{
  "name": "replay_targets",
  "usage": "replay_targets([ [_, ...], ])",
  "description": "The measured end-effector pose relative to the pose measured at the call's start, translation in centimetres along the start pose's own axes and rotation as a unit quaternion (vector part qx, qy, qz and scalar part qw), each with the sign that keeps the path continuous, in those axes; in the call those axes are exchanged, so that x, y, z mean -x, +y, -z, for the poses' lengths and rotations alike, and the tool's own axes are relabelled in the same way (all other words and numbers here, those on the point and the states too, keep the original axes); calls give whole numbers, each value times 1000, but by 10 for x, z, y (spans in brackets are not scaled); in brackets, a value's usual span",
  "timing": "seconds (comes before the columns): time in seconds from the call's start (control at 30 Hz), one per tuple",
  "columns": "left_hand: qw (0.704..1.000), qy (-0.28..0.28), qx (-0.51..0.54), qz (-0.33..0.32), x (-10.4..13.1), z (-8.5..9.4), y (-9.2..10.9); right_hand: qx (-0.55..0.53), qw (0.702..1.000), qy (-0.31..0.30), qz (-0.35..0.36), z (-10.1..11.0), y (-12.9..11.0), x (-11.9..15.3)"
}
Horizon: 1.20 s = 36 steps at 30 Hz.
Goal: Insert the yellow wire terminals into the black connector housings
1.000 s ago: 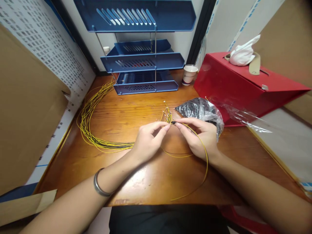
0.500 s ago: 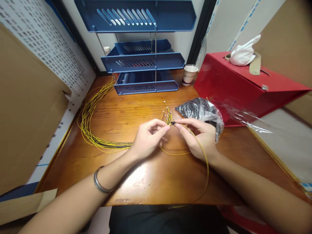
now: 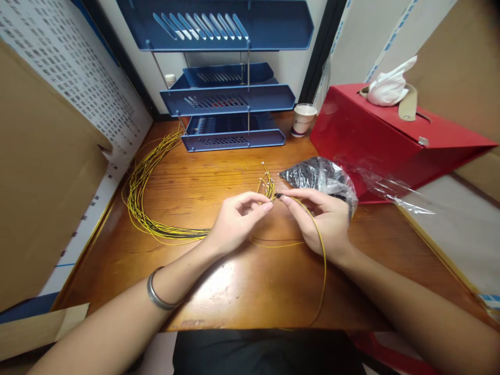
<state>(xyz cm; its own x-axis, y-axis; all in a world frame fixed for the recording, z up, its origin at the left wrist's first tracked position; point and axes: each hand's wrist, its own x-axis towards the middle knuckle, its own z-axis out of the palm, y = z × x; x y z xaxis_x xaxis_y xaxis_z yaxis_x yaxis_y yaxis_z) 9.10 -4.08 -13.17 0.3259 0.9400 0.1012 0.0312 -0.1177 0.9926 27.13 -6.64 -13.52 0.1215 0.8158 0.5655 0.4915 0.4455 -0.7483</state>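
Note:
Over the middle of the table, my left hand (image 3: 240,219) pinches the end of a thin wire between thumb and forefinger. Opposite it, my right hand (image 3: 322,221) has thumb and forefinger closed on a small black connector (image 3: 278,196). The two fingertips almost meet there. From the connector a yellow wire (image 3: 323,250) arches over my right hand and drops toward the table's front edge. Just behind the fingers lie loose yellow wire ends (image 3: 266,182) with tiny metal tips. A long bundle of yellow and black wires (image 3: 135,195) curves away to the left.
Behind my right hand lies a clear plastic bag (image 3: 312,174) of black parts. A red tissue box (image 3: 359,140) and a paper cup (image 3: 303,121) stand at the back right. Blue stacked trays (image 3: 234,140) rise at the back. Cardboard (image 3: 42,172) borders the left side.
Both hands stay nearly in place, still pinching at the connector. The arching yellow wire has shifted slightly left and its loose end has moved. The view has drifted a little.

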Motion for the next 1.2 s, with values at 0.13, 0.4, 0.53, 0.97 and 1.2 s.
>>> replay_targets([
  [0.13,1000,0,4,2,1,0,0,-8,1000,-3,-11,-1,0,0],
  [0.4,999,-17,36,37,1,-2,3,-40,998,10,-45,1,0,-2],
  [0.53,1000,-7,17,7,1,-2,1,-90,991,-26,-93,1,-2,-5],
  [0.97,999,50,-13,2,-2,-1,-1,-400,847,-51,-347,21,4,-35],
  [1.2,1000,26,-16,9,0,-2,-2,-420,800,-149,-401,23,5,-39],
])
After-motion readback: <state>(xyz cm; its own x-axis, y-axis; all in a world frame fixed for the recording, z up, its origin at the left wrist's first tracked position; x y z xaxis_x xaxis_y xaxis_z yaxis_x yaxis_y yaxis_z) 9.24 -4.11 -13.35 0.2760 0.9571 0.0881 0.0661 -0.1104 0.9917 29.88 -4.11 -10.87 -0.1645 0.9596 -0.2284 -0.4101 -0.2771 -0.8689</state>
